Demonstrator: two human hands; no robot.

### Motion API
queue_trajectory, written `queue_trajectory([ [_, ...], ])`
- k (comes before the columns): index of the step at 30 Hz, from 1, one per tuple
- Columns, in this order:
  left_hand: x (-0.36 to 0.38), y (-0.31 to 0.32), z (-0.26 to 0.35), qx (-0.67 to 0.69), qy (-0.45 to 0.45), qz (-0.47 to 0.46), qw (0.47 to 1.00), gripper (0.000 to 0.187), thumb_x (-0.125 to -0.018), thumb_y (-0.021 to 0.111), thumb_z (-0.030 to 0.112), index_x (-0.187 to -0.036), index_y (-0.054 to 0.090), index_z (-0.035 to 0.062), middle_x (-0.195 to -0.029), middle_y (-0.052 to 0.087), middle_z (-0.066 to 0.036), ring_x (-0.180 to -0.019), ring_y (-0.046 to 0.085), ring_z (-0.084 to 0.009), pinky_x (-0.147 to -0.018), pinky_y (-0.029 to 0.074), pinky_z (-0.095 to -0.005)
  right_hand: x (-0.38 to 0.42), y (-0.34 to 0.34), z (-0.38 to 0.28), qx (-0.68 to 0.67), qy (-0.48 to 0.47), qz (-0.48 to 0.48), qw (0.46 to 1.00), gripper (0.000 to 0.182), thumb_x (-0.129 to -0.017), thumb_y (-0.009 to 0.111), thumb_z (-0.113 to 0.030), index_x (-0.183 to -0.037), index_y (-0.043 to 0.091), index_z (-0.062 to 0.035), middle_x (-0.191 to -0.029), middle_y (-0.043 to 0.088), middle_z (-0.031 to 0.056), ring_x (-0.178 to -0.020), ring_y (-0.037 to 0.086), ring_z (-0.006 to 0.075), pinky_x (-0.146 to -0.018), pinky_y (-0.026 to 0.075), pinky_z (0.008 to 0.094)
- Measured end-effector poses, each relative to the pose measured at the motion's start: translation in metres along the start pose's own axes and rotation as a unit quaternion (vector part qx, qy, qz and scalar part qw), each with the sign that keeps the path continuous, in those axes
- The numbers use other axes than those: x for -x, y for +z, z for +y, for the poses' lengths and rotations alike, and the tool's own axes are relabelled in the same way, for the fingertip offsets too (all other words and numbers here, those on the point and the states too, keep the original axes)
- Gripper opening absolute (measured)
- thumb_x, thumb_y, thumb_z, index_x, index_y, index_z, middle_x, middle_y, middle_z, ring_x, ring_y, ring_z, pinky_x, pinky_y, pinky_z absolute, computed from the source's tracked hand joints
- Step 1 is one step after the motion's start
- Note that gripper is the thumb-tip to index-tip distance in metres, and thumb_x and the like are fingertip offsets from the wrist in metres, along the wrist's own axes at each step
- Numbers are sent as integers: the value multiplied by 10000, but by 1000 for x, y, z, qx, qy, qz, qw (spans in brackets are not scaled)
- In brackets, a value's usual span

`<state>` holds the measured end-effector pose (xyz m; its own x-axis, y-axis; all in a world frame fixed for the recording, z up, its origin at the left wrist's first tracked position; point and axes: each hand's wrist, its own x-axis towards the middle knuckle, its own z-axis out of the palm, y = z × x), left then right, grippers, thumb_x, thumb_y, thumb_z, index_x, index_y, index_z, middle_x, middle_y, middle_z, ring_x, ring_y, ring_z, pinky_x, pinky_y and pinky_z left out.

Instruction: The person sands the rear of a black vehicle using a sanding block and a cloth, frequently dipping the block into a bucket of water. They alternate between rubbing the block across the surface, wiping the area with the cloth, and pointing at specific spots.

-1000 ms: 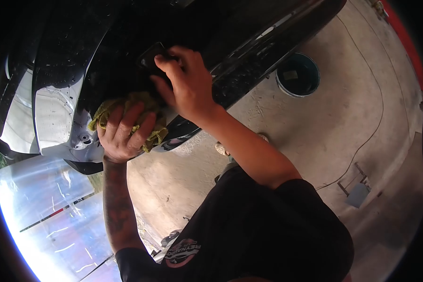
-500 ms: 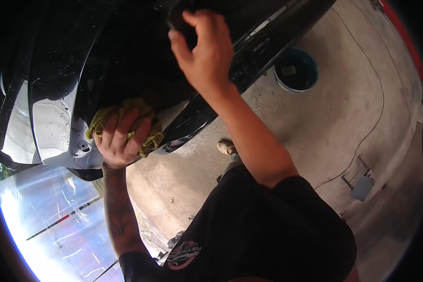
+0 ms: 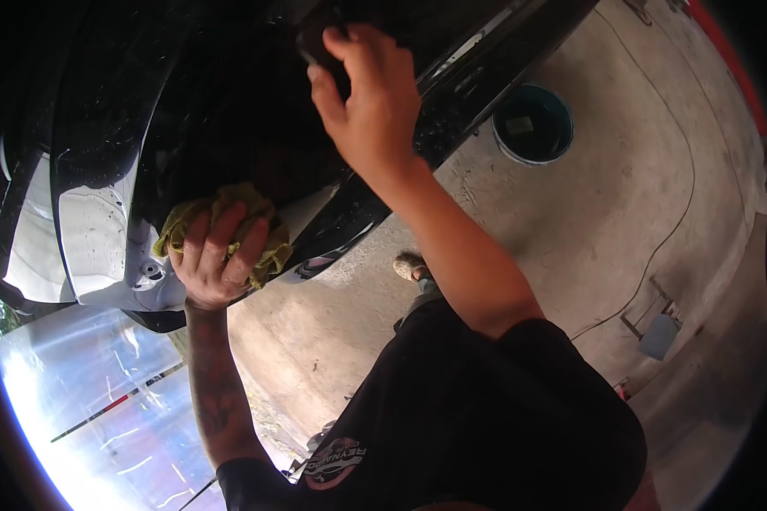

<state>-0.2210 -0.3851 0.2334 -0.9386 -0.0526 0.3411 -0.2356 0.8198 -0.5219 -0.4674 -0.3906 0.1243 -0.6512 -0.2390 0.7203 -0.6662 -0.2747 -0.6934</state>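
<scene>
Fingers (image 3: pixel 222 243) spread over yellow cloth (image 3: pixel 260 230), right hand (image 3: pixel 371 102) gripping dark handle (image 3: pixel 315 38)

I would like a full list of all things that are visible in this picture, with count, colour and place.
car body: one, black, wet, upper left
cloth: one, yellow, pressed on the car's lower edge
dark object: one, black, at the top; kind unclear
bucket: one, blue, on the floor, upper right
cable: one, thin, dark, across the concrete floor
left hand: on the cloth
right hand: gripping the dark object
</scene>
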Motion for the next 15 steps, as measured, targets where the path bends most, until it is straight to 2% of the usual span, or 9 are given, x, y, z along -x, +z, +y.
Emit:
queue_trajectory([
  [4,0,1,0,0,-2,0,1000,310,-821,769,357,-1121,705,312,-1204,692,41,-1068,635,-236,-924,499,-407,4,-2,1,-1,-20,-11,1000,384,-777,799,-162,-1135,663,-160,-1178,623,77,-912,581,315,-758,504,429],
  [8,2,1,-1,-5,2,-3,1000,308,-824,767,349,-1124,704,316,-1204,692,42,-1072,635,-236,-920,502,-405,-23,7,15,7,-21,40,999,399,-765,813,-152,-1134,661,-144,-1175,626,89,-925,591,322,-766,510,428],
  [13,-1,-1,0,4,-2,-6,1000,314,-832,759,329,-1141,704,311,-1208,695,33,-1085,635,-249,-921,504,-426,17,-9,-3,-36,29,-49,998,414,-759,811,-118,-1144,659,-127,-1151,626,116,-940,597,334,-782,509,429],
  [15,1,-5,0,2,-6,-22,1000,307,-845,751,322,-1149,710,297,-1218,697,14,-1079,641,-268,-917,510,-449,8,-3,2,-38,15,-17,999,412,-755,807,-116,-1138,655,-121,-1145,624,122,-947,595,342,-790,506,438],
])
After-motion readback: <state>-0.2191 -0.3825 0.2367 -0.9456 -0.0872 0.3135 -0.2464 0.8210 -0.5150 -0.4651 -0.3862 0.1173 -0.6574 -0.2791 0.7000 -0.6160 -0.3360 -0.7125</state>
